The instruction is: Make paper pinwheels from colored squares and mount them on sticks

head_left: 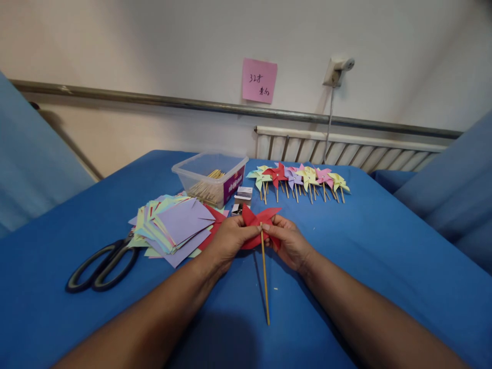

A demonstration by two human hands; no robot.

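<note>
Between my two hands is a red paper pinwheel [251, 217] with its back toward me. A thin wooden stick [265, 277] runs down from its centre toward the table's near side. My left hand [229, 237] pinches the pinwheel from the left, its thumb by the top of the stick. From the other side my right hand [288, 240] grips it, thumb tip also against the stick's top. The fingers behind the paper are partly hidden. Just beyond the pinwheel stands a small open box [243, 193] with tiny dark items inside.
Left of my hands lies a pile of coloured paper squares [180, 220], with black-handled scissors [103, 266] beside it. A clear plastic tub [184, 177] holds many sticks. Several finished pinwheels [294, 179] lie in a row at the back of the blue-covered table [369, 266].
</note>
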